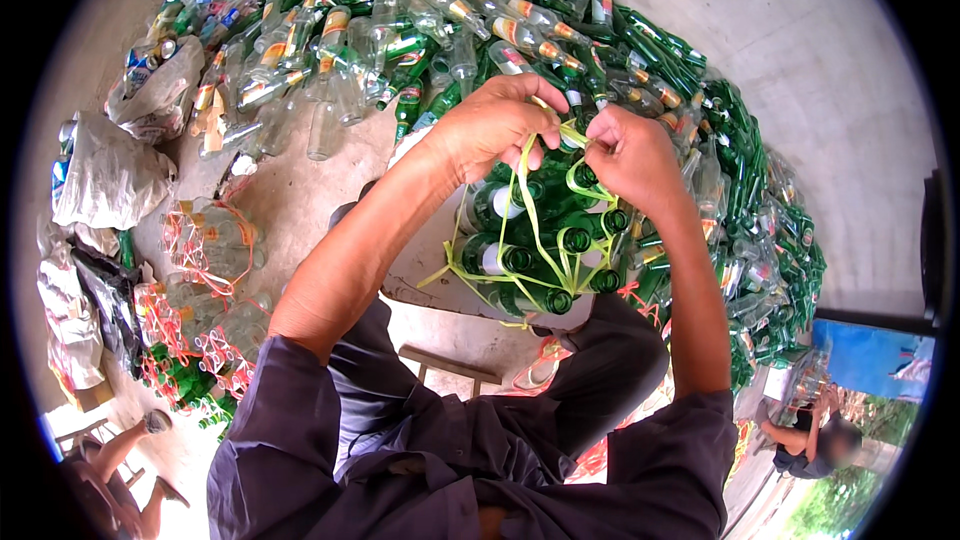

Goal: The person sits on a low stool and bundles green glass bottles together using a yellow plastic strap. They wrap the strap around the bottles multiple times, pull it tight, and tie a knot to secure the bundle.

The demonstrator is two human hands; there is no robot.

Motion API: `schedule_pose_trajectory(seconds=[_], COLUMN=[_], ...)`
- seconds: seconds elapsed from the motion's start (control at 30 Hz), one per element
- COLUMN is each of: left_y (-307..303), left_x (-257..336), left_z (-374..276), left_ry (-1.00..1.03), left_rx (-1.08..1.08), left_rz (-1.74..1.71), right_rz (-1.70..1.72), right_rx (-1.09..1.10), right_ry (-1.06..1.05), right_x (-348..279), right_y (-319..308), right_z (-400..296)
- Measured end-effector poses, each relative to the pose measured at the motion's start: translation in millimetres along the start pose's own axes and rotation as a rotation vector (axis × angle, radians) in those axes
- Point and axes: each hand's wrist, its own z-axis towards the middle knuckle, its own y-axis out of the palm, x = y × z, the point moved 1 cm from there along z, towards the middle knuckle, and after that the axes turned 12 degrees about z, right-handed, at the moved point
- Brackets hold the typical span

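Before me a cluster of green glass bottles stands on a small white-topped table, mouths up. Yellow-green plastic strapping loops around several necks and runs up to my hands. My left hand pinches a strand between thumb and fingers, above the far side of the cluster. Close beside it, my right hand grips the strapping where the strands cross. Knots of the strapping show at the cluster's left and front. My hands and forearms hide part of the far bottles.
A large heap of clear and green bottles curves around the far side and right. Bundles tied with red strapping and plastic bags stand at left. A wooden stool is below the table. People sit at lower left and a person at right.
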Motion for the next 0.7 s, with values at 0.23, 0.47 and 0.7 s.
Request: schedule_pose_trajectory(seconds=[0.23,0.47,0.7], left_y=[-5.3,8.7,11.1], left_x=[-4.5,1.2,4.8], left_z=[3.9,-5.4,-8.7], left_ry=[-0.006,-0.006,0.024], left_rx=[-0.02,-0.083,-0.12], left_rz=[-0.023,0.059,-0.243], right_rz=[0.034,0.04,0.142], right_rx=[-0.034,-0.114,-0.153], right_ry=[0.083,0.062,0.096], right_x=[1.5,13.5,18.2], right_y=[-4.3,-7.3,-12.2], right_z=[-5.1,1.9,5.9])
